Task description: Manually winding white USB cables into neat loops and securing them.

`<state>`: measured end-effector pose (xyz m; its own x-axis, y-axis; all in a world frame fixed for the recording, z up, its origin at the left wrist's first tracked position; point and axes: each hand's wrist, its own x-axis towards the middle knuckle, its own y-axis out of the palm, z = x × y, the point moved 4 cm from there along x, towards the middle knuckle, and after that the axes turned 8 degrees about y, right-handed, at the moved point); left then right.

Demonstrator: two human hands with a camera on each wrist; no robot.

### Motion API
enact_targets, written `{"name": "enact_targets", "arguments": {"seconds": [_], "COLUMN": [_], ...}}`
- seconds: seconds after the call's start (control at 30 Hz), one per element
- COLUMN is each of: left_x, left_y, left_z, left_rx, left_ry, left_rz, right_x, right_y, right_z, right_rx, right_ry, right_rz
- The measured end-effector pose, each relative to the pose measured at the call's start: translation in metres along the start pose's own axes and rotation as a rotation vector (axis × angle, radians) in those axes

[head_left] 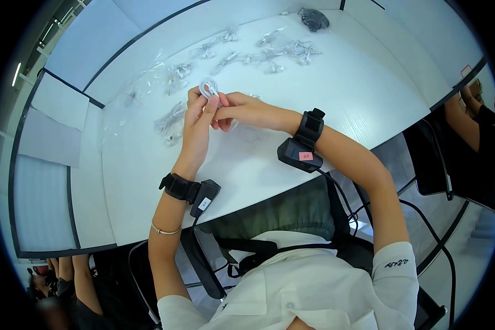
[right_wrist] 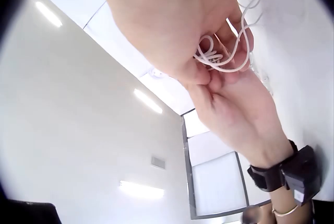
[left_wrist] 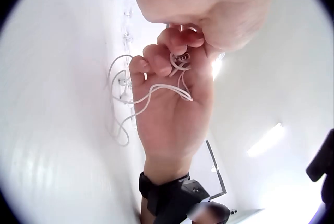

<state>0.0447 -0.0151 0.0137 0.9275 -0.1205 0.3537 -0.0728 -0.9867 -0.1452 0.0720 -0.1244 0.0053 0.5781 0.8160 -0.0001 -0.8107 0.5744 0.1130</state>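
A thin white cable (head_left: 208,87), wound into a small coil, is held up above the table between both hands. My left hand (head_left: 198,114) pinches the coil between thumb and fingers. The right hand (head_left: 241,109) meets it from the side, its curled fingers gripping the cable too. In the left wrist view, loose loops of the cable (left_wrist: 167,87) hang across the right palm (left_wrist: 172,119). Small tight turns show between the fingers in the right wrist view, where one long loop of cable (right_wrist: 237,70) trails out. The fingers partly hide the coil.
Several cable bundles in clear bags (head_left: 302,51) lie along the back of the white table (head_left: 335,99). Another bundle (head_left: 170,122) sits left of the hands, near crumpled clear plastic (head_left: 132,99). A black bundle (head_left: 313,19) is at the back. Low partitions (head_left: 412,44) border the table.
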Motion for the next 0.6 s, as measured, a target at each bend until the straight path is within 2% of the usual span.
{"name": "enact_targets", "arguments": {"seconds": [0.1,0.2,0.3,0.37,0.47,0.6], "left_x": [-0.002,-0.002,-0.003,-0.002,-0.001,0.001], "left_y": [0.005,0.008,0.009,0.009,0.007,-0.001], "left_z": [-0.006,-0.003,0.004,0.005,-0.003,-0.002], "left_rx": [-0.103,-0.282,-0.269,-0.271,-0.255,-0.198], "left_ry": [-0.098,-0.148,-0.047,-0.051,-0.047,0.002], "left_rz": [0.024,0.174,0.014,0.017,0.060,0.084], "right_x": [-0.001,0.002,0.000,-0.004,-0.004,-0.005], "right_y": [0.000,-0.002,-0.004,-0.001,-0.003,-0.010], "right_z": [-0.001,-0.009,-0.010,-0.004,-0.004,-0.002], "right_rx": [-0.022,-0.042,-0.004,0.009,-0.075,-0.419], "right_ry": [0.031,0.033,0.066,0.068,0.055,0.015], "right_rz": [0.020,0.024,0.022,-0.054,-0.058,-0.106]}}
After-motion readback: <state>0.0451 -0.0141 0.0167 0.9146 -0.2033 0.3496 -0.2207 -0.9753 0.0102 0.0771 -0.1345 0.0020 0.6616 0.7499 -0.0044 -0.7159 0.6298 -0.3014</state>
